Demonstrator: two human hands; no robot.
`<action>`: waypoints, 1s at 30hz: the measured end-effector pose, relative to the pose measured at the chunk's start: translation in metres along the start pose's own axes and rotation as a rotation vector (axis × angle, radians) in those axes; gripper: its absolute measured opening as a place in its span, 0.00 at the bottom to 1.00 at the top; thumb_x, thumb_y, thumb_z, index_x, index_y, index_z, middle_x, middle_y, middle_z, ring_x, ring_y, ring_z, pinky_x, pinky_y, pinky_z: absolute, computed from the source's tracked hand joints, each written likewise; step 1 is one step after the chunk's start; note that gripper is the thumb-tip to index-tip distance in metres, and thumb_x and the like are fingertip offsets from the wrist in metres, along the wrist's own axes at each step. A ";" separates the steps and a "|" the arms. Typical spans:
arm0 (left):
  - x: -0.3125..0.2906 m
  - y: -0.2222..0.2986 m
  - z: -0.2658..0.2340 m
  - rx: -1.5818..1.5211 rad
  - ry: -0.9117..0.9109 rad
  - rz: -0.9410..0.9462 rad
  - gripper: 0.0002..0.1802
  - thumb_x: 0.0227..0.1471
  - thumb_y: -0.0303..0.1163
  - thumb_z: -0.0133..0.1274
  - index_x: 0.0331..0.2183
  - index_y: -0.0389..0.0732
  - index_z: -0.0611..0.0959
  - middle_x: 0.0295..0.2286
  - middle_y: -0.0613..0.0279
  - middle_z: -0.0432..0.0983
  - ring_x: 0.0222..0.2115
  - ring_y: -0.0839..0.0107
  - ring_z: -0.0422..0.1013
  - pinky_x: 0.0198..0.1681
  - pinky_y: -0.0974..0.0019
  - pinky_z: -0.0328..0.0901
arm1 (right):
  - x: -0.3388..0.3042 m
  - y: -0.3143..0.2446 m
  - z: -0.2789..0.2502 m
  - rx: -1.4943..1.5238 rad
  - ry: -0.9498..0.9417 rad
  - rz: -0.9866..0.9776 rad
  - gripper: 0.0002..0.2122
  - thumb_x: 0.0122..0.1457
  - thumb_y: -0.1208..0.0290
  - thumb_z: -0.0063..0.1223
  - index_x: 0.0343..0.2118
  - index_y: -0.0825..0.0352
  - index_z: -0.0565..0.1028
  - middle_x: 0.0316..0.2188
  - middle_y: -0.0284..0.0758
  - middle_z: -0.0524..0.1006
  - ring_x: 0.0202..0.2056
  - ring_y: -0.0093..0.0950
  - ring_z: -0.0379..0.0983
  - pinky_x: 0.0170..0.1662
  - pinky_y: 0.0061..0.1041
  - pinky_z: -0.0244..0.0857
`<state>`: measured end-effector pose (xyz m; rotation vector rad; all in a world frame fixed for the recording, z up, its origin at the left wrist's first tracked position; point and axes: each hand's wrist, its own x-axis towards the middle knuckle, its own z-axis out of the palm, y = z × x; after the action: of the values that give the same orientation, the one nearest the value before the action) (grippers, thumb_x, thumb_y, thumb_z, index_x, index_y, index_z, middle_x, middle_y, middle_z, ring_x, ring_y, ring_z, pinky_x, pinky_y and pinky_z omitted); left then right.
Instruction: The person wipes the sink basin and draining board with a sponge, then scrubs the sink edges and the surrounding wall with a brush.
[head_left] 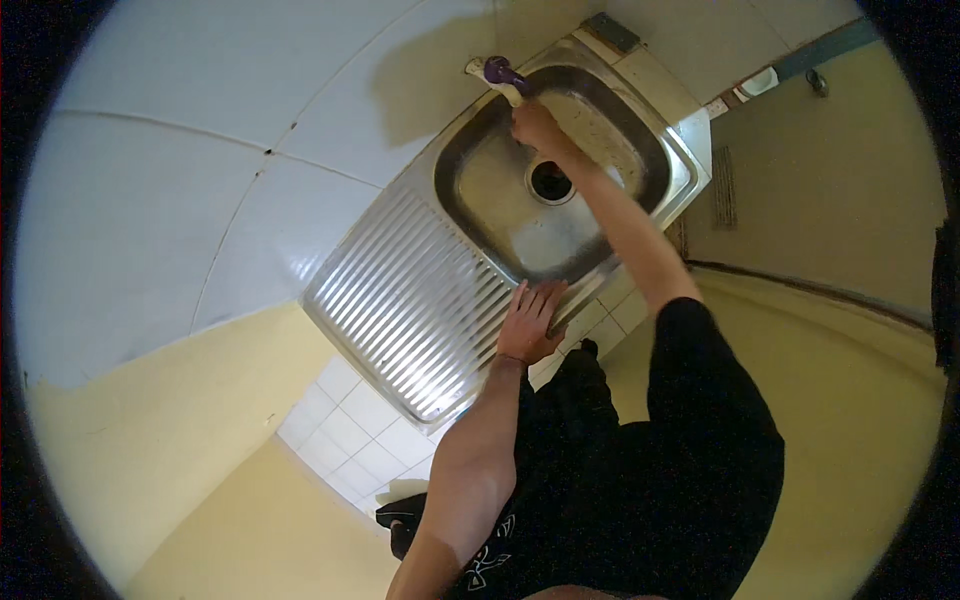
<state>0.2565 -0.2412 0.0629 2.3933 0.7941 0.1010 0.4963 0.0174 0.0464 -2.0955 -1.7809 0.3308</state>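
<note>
A stainless steel sink (490, 235) is set against the tiled wall, its round drain hole (551, 182) dark in the basin floor. My right hand (537, 128) reaches across the basin to the tap (508, 78), which has a purple handle and a cream-coloured spout. Its fingers are curled in at the spout's end; whether they grip the spout or something small is hidden. My left hand (532, 318) lies on the sink's front rim with the fingers stretched out, holding nothing.
A ribbed drainboard (410, 300) extends to the left of the basin. A dark, block-like object (611, 33) sits at the sink's far corner. White wall tiles (330, 90) rise behind, and floor tiles (365, 430) show below. A ledge with a pale item (755, 84) runs at the upper right.
</note>
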 end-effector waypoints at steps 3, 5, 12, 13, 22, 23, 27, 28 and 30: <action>0.005 0.003 -0.003 0.018 -0.009 0.017 0.48 0.46 0.47 0.61 0.64 0.44 0.59 0.56 0.55 0.65 0.60 0.58 0.58 0.69 0.47 0.40 | -0.026 -0.025 -0.055 -0.191 -0.378 -0.152 0.09 0.48 0.76 0.57 0.32 0.74 0.77 0.32 0.51 0.79 0.35 0.47 0.78 0.40 0.45 0.71; 0.008 0.005 0.002 0.006 0.006 0.047 0.49 0.45 0.47 0.61 0.64 0.45 0.58 0.56 0.56 0.65 0.60 0.59 0.58 0.69 0.48 0.40 | -0.031 -0.023 -0.081 -0.251 -0.381 -0.228 0.11 0.48 0.78 0.58 0.35 0.75 0.77 0.32 0.51 0.79 0.35 0.47 0.78 0.39 0.43 0.71; 0.005 -0.002 0.013 -0.043 0.078 0.069 0.50 0.43 0.44 0.62 0.65 0.47 0.58 0.57 0.57 0.65 0.61 0.58 0.58 0.69 0.47 0.40 | 0.018 -0.055 -0.132 -0.562 -0.764 -0.170 0.11 0.45 0.71 0.63 0.31 0.71 0.81 0.32 0.46 0.81 0.34 0.42 0.80 0.37 0.42 0.72; 0.006 -0.001 0.012 -0.055 0.080 0.073 0.51 0.43 0.43 0.62 0.65 0.47 0.58 0.57 0.57 0.65 0.61 0.58 0.58 0.69 0.46 0.41 | 0.026 -0.048 -0.135 -0.606 -0.739 -0.179 0.13 0.44 0.68 0.65 0.32 0.69 0.81 0.32 0.45 0.82 0.34 0.42 0.80 0.36 0.42 0.72; -0.002 -0.004 0.008 -0.118 0.161 0.063 0.51 0.40 0.38 0.65 0.64 0.49 0.60 0.55 0.57 0.68 0.58 0.58 0.62 0.69 0.48 0.43 | 0.026 -0.035 -0.115 -0.651 -0.844 -0.247 0.13 0.42 0.65 0.67 0.27 0.70 0.80 0.31 0.44 0.81 0.32 0.43 0.79 0.34 0.42 0.71; -0.001 -0.003 0.007 -0.123 0.164 0.061 0.51 0.40 0.38 0.65 0.64 0.49 0.60 0.55 0.57 0.68 0.58 0.58 0.62 0.69 0.48 0.43 | 0.019 -0.019 -0.100 -0.610 -0.805 -0.268 0.13 0.44 0.66 0.66 0.27 0.71 0.80 0.30 0.46 0.81 0.32 0.44 0.78 0.35 0.42 0.71; 0.021 0.009 0.010 -0.131 0.111 0.131 0.51 0.40 0.39 0.65 0.64 0.49 0.60 0.56 0.58 0.67 0.59 0.59 0.61 0.69 0.48 0.44 | 0.012 0.096 -0.035 -0.399 -0.388 -0.303 0.12 0.49 0.69 0.61 0.25 0.76 0.77 0.29 0.55 0.78 0.32 0.48 0.77 0.35 0.42 0.70; 0.006 -0.003 0.010 -0.108 0.087 0.088 0.51 0.40 0.40 0.64 0.64 0.49 0.60 0.56 0.59 0.67 0.60 0.60 0.60 0.69 0.48 0.43 | 0.006 0.051 -0.022 -0.275 -0.298 -0.198 0.12 0.50 0.68 0.62 0.26 0.76 0.78 0.29 0.54 0.78 0.32 0.47 0.77 0.35 0.41 0.69; -0.006 -0.012 0.010 -0.092 0.087 0.047 0.51 0.40 0.40 0.64 0.64 0.49 0.60 0.56 0.59 0.66 0.60 0.60 0.60 0.69 0.48 0.43 | -0.011 0.006 -0.021 -0.159 -0.205 -0.083 0.13 0.51 0.67 0.62 0.28 0.75 0.78 0.28 0.52 0.79 0.32 0.47 0.77 0.34 0.41 0.69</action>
<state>0.2480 -0.2422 0.0483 2.3341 0.7570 0.2565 0.5080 0.0036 0.0620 -2.1524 -2.0682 0.4066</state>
